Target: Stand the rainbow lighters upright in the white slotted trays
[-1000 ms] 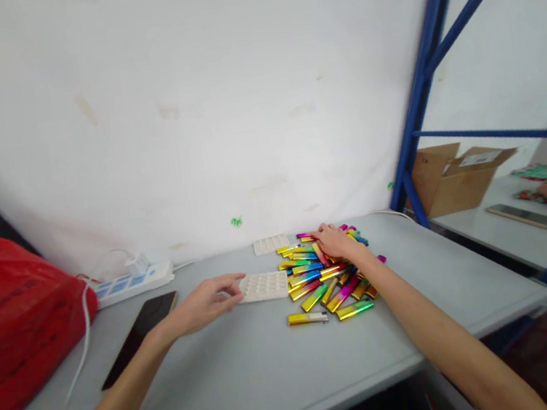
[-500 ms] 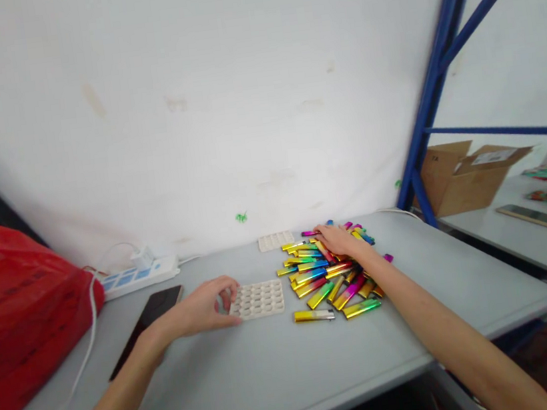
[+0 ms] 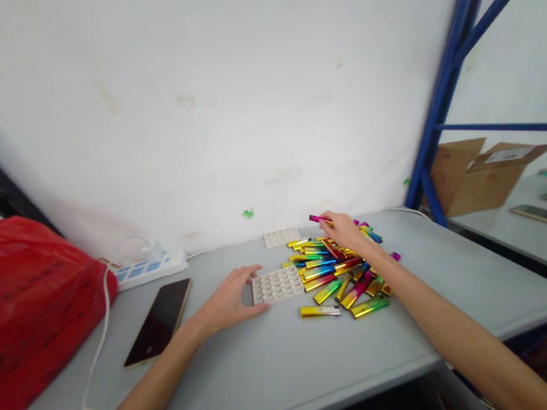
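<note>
Since the earlier frame, the right hand (image 3: 345, 230) has been raised from the pile of lighters (image 3: 328, 292) with a metallic lighter (image 3: 315, 218), and the near tray (image 3: 278, 286) has been brought closer to the pile. The metallic lighter is pinched between the thumb and fingers of the right hand, its magenta part jutting leftward, and is held above the far side of the pile. The fingers of the left hand (image 3: 234, 299) are spread about the left end of the near tray, with the thumb at its near corner; whether it is gripped or merely bordered cannot be told. The near tray, whitish with rows of hollows, is laid flat on the worktop (image 3: 260, 375), its right end just beside the outermost lighters. A far tray (image 3: 282, 237) of similar make is set near the wall (image 3: 241, 115). Each lighter is judged light and stiff, with a glossy casing that may prove slippery; it would best be taken across the middle of its body. The near tray is likely light too, easily nudged, and best steadied by its outer edges
</note>
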### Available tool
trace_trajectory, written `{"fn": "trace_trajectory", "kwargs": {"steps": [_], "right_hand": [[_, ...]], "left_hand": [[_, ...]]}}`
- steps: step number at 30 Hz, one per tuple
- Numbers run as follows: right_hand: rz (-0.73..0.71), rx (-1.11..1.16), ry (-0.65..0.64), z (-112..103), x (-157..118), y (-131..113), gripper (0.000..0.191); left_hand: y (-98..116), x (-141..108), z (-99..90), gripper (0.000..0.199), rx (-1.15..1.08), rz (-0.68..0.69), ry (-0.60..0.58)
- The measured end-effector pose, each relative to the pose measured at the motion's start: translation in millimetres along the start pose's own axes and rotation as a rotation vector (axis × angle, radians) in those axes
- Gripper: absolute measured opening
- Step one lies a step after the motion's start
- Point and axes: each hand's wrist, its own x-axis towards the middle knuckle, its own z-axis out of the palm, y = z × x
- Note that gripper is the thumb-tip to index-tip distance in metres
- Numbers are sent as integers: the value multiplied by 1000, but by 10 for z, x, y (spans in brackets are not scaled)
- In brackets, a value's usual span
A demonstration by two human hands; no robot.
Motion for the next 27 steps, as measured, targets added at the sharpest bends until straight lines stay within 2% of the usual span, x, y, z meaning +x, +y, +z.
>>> {"fn": "trace_trajectory", "kwargs": {"steps": [2, 5, 8, 10, 12, 15, 19, 23, 27], "right_hand": [[20, 237, 28, 7, -64, -145, 21], [75, 770, -1, 69, -174, -433, 15], [196, 1267, -96, 135, -266, -719, 26], [236, 1435, -168, 152, -313, -864, 34], [244, 1466, -230, 154, -354, -961, 39], [247, 1358, -310, 168, -409, -1047, 52], [240, 1282, -331, 239, -463, -1122, 69], [278, 1223, -324, 305, -494, -1165, 69], [334, 1201, -334, 319, -524, -1170, 59]], "left_hand": [[-25, 12, 20, 69, 23, 13, 10], [-57, 34, 34, 63, 36, 24, 17], [-91, 51, 54, 66, 33, 8, 29], [-105, 57, 77, 66, 30, -1, 33], [-104, 62, 107, 66, 28, 2, 46], [-71, 71, 155, 64, 28, 22, 75], [-14, 87, 200, 62, 34, 32, 72], [-11, 99, 219, 63, 37, 27, 72], [-22, 105, 214, 65, 35, 32, 60]]}}
